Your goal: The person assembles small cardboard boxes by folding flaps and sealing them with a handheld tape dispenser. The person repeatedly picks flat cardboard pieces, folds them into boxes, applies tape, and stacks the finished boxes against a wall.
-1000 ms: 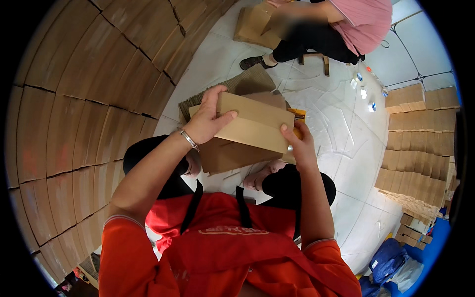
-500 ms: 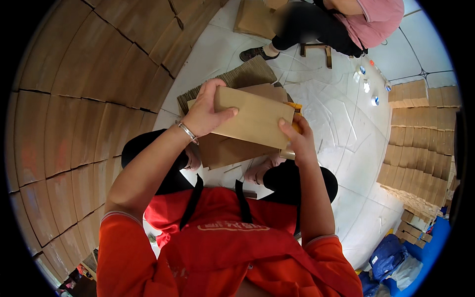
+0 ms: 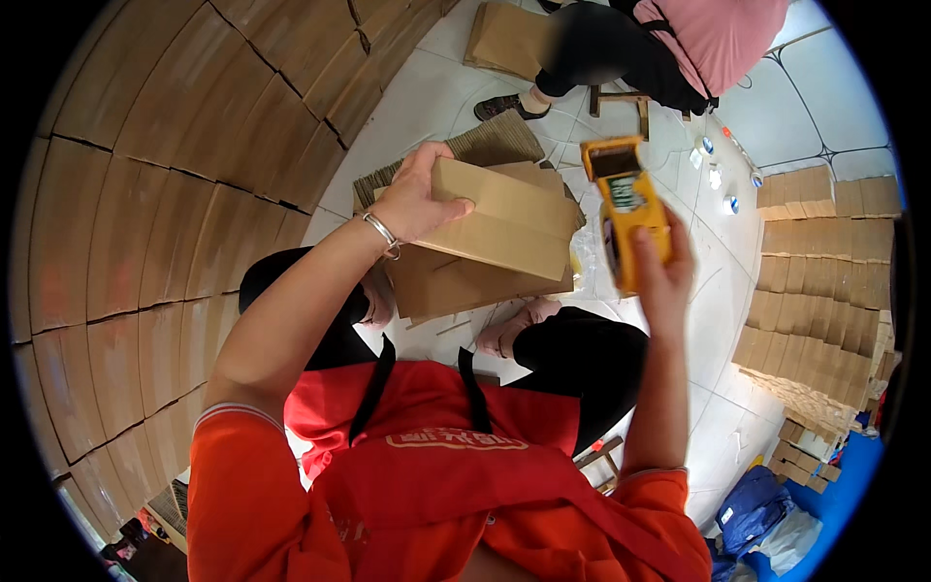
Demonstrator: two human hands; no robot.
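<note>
The carton (image 3: 499, 223) is an oblong box of plain brown cardboard with a smooth, faintly glossy surface and straight edges. It lies in front of the person, between the knees, slightly tilted, above a pile of flat cardboard sheets (image 3: 451, 291). Its visible faces are closed; the contents cannot be seen.

The left hand (image 3: 415, 202) grips the carton at its left end, thumb on the upper face and fingers over the far edge. A silver-coloured metal bangle (image 3: 381, 233) sits on that wrist.

The right hand (image 3: 664, 276) is closed around a yellow handheld tool (image 3: 630, 209), elongated, with a squared, frame-like far end and a pale green-and-white label. The tool is raised to the right of the carton, apart from it, and partly blurred.

A ribbed corrugated sheet (image 3: 499, 141) projects from behind the carton. Below is a white tiled floor (image 3: 722, 335). A wall of tightly stacked brown cardboard (image 3: 160, 223) rises at the left; lower cardboard stacks (image 3: 819, 262) stand at the right. A dark blue plastic bag (image 3: 754, 506) lies at lower right, contents undetermined. Beyond, a co-worker in a pink top (image 3: 722, 39) sits near a wooden stool (image 3: 621, 98).
</note>
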